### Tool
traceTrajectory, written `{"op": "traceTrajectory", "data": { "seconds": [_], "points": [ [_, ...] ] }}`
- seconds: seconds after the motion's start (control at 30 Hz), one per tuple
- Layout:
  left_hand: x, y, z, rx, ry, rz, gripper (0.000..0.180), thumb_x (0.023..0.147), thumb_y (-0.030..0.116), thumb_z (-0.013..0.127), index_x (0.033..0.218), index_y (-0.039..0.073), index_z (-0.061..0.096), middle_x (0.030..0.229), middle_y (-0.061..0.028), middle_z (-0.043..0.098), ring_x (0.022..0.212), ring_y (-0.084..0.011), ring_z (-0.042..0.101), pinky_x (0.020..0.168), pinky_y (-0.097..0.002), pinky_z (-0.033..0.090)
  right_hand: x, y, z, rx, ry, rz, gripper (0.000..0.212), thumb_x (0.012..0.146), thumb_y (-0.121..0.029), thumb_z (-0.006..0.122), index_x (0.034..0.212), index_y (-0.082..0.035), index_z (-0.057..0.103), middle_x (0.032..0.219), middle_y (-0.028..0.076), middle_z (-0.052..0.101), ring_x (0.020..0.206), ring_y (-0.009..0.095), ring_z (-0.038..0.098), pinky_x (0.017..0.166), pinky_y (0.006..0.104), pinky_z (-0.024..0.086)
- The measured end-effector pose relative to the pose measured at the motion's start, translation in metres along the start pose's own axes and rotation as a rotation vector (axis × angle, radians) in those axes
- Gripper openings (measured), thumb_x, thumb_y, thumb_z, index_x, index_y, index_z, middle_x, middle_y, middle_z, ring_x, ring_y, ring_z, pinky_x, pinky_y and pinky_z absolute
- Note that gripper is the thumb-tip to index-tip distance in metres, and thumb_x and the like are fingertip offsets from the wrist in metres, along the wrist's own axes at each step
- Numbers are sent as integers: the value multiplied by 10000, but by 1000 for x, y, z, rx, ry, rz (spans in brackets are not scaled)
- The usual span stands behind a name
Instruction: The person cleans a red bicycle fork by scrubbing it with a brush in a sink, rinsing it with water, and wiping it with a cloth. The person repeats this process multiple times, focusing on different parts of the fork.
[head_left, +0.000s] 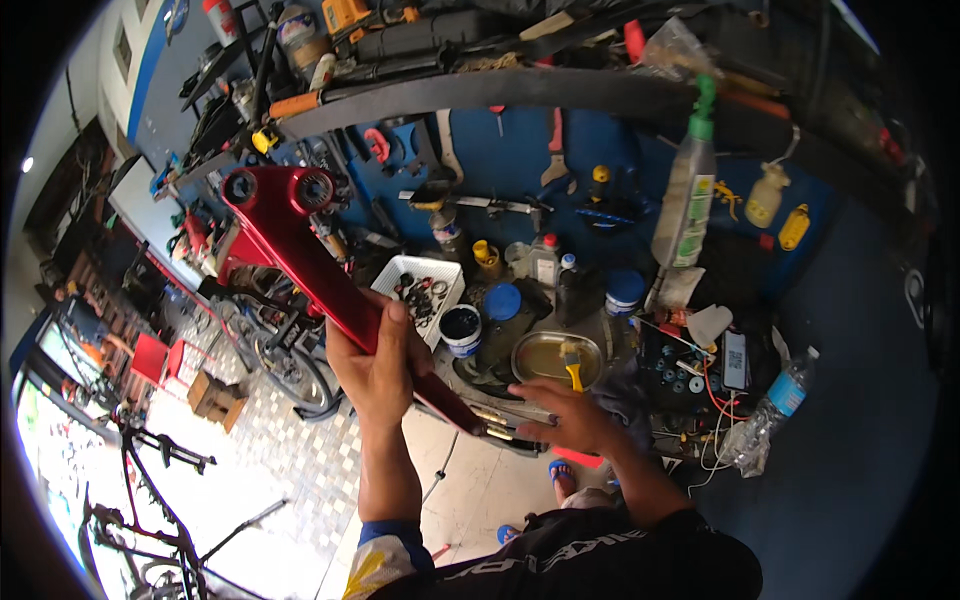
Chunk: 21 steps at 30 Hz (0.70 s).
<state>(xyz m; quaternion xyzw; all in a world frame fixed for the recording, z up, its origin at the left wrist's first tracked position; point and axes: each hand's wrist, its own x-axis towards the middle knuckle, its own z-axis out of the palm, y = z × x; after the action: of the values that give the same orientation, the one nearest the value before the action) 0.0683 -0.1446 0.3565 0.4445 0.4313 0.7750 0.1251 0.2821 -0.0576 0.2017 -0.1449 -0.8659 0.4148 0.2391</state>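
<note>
My left hand (372, 372) is closed around a red metal bicycle frame part (300, 250), a long tilted arm with two round bearing holes at its upper end. Its lower end slants down toward the bench edge. Close to that end is my right hand (572, 415), fingers stretched and apart, with nothing visible in them. Just beyond the right hand lies an oval metal tray (517, 368) of brownish liquid, with a yellow-handled brush (573, 373) in it. A white tub (462, 347) with dark contents stands behind the red part.
A white basket (452, 285) of small parts sits at the back of the bench, near several bottles and blue lids. Tools hang on the blue wall (480, 150). To the right are a phone (735, 360) and a plastic water bottle (785, 400). Bicycles stand on the left.
</note>
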Motion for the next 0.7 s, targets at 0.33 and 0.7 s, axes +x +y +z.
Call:
{"op": "traceTrajectory", "data": {
  "seconds": [0.33,0.7],
  "points": [
    [51,-11,-66,418,57,120,117,962,81,651,961,6,562,607,-31,523,492,-90,489,469,-251,409,-15,95,-57,5,-76,244,472,893,-266,732,1314,-80,624,1149,127,674,1024,247,681,856,351,533],
    [29,-143,-125,1519,-553,-468,513,934,486,627,1198,54,545,806,-253,693,786,-457,683,697,-544,534,30,95,-40,-124,-266,159,473,904,-385,703,1296,-128,640,1129,136,685,1021,290,683,859,382,540]
  ]
}}
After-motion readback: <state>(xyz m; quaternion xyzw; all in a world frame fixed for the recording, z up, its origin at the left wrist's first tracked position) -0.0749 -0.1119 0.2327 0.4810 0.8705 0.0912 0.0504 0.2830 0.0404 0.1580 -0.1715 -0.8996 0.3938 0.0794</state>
